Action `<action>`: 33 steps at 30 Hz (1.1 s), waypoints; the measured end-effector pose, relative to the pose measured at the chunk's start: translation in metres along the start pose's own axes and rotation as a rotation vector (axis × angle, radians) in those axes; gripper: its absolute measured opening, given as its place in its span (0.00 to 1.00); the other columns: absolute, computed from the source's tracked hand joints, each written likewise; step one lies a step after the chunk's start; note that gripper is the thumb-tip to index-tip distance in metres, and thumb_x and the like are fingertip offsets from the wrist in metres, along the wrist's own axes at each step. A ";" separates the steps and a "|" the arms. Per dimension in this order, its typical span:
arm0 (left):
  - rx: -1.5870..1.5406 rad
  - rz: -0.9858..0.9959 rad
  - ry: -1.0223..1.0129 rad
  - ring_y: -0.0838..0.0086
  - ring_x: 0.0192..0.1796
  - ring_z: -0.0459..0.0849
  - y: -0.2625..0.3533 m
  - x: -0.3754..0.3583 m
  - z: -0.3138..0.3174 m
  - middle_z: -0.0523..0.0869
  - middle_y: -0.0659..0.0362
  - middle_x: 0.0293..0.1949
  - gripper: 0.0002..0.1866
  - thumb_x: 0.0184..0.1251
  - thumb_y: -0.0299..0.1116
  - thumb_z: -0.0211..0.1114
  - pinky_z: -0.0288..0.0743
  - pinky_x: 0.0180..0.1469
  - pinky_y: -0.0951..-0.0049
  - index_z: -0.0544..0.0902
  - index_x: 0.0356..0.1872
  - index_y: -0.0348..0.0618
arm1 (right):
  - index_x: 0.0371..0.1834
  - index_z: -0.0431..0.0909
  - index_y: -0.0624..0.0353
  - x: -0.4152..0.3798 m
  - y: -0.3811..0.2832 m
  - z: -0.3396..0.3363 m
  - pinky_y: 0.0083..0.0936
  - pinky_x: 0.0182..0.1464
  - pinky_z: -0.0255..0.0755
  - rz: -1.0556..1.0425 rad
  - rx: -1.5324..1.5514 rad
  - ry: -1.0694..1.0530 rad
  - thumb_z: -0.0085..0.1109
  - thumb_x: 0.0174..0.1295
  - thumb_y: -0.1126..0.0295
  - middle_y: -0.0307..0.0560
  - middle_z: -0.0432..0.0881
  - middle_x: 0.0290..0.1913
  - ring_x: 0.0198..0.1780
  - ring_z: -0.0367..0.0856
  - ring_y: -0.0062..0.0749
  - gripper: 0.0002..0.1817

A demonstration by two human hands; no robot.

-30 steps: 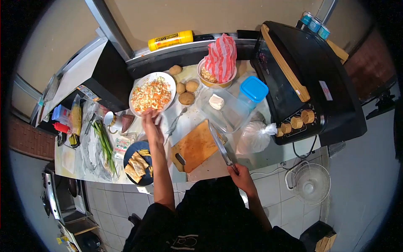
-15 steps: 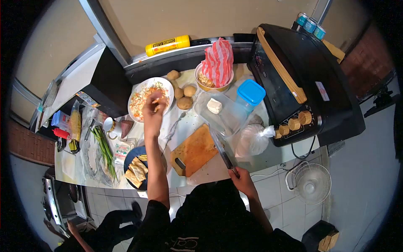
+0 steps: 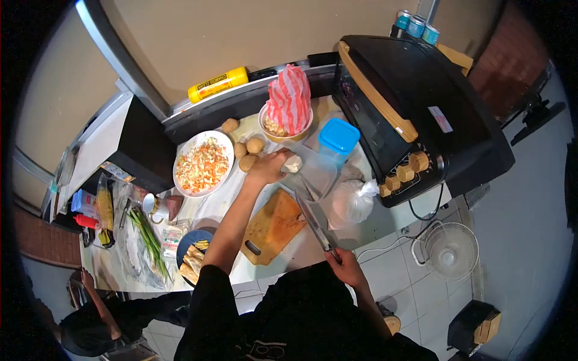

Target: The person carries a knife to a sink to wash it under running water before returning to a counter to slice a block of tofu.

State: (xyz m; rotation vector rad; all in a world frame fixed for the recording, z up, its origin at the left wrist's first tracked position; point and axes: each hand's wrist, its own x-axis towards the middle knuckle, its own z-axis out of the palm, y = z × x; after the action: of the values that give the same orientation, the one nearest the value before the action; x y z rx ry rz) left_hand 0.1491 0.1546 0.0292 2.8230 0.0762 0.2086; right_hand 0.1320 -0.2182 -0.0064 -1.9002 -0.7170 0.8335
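My left hand [image 3: 271, 168] has its fingers on a pale, whitish chunk of food [image 3: 293, 163] at the left side of a clear plastic container [image 3: 319, 170]; the fingertips are partly hidden. My right hand [image 3: 346, 268] is wrapped round the handle of a knife [image 3: 314, 224], its blade pointing away from me along the cutting board's right side. The orange-brown cutting board [image 3: 274, 228] lies below my left wrist. A white plate [image 3: 228, 141] of chopped orange and white vegetables [image 3: 205, 165] sits left of several potatoes [image 3: 247, 162].
Right of the container are a blue-lidded tub [image 3: 339, 136], a tied plastic bag [image 3: 349, 204] and a black oven [image 3: 433, 114]. A bowl with a striped bag [image 3: 289, 99] stands behind. Spring onions [image 3: 149, 240], a mug [image 3: 155, 207] and a pan of pastries [image 3: 191, 262] lie left. Another person [image 3: 108, 319] stands lower left.
My left hand has moved right from the plate of chopped vegetables to the pale chunk. My right hand still grips the knife. The view has shifted, and the other person has moved.
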 end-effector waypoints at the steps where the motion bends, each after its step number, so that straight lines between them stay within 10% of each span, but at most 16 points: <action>1: 0.066 -0.037 -0.086 0.54 0.56 0.79 -0.002 0.005 0.002 0.75 0.53 0.61 0.35 0.48 0.28 0.72 0.75 0.57 0.59 0.70 0.62 0.46 | 0.30 0.75 0.67 -0.002 0.007 0.002 0.28 0.28 0.62 -0.031 0.000 0.031 0.59 0.67 0.63 0.44 0.71 0.21 0.24 0.66 0.26 0.15; 8: 0.165 0.025 -0.078 0.55 0.50 0.82 -0.014 0.021 0.027 0.82 0.52 0.50 0.34 0.42 0.30 0.76 0.77 0.51 0.59 0.75 0.56 0.47 | 0.32 0.75 0.65 -0.013 0.015 0.001 0.24 0.28 0.62 -0.082 0.033 0.131 0.58 0.67 0.65 0.38 0.70 0.20 0.25 0.64 0.18 0.12; 11: 0.228 0.056 -0.101 0.54 0.46 0.83 -0.025 0.030 0.034 0.83 0.51 0.45 0.31 0.41 0.32 0.77 0.77 0.48 0.58 0.78 0.53 0.46 | 0.33 0.75 0.65 -0.014 0.013 -0.005 0.34 0.34 0.70 0.036 0.029 0.072 0.59 0.65 0.57 0.56 0.77 0.25 0.28 0.77 0.42 0.18; 17: 0.196 0.104 -0.037 0.52 0.42 0.84 -0.006 0.025 0.003 0.85 0.49 0.38 0.28 0.41 0.32 0.77 0.77 0.45 0.57 0.80 0.49 0.43 | 0.35 0.76 0.66 -0.007 0.029 -0.002 0.34 0.34 0.70 0.039 0.009 0.059 0.58 0.66 0.58 0.55 0.78 0.28 0.29 0.77 0.41 0.18; 27: -0.674 -0.315 0.291 0.88 0.29 0.78 0.047 -0.011 -0.069 0.86 0.65 0.32 0.18 0.51 0.31 0.78 0.70 0.29 0.83 0.83 0.42 0.36 | 0.33 0.75 0.65 -0.003 0.020 -0.002 0.30 0.33 0.67 -0.006 0.058 0.026 0.57 0.68 0.61 0.49 0.75 0.25 0.28 0.74 0.33 0.15; 29: -0.803 -0.255 0.382 0.89 0.28 0.78 0.036 -0.016 -0.057 0.85 0.66 0.31 0.18 0.52 0.30 0.78 0.69 0.29 0.85 0.83 0.43 0.37 | 0.27 0.72 0.61 0.000 0.023 0.003 0.20 0.25 0.61 -0.130 0.089 0.064 0.54 0.70 0.65 0.33 0.69 0.19 0.22 0.65 0.15 0.14; 33: -0.942 -0.193 0.497 0.88 0.29 0.78 0.041 -0.025 -0.057 0.85 0.64 0.32 0.17 0.53 0.28 0.77 0.70 0.29 0.86 0.83 0.43 0.36 | 0.29 0.74 0.64 0.002 0.015 0.003 0.25 0.29 0.64 -0.094 0.095 0.048 0.56 0.69 0.63 0.42 0.72 0.22 0.25 0.70 0.24 0.15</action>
State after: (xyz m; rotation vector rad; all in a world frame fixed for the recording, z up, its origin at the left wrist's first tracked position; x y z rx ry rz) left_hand 0.1174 0.1313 0.0923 1.7698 0.2747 0.6872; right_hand 0.1330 -0.2212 -0.0214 -1.7820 -0.7199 0.7475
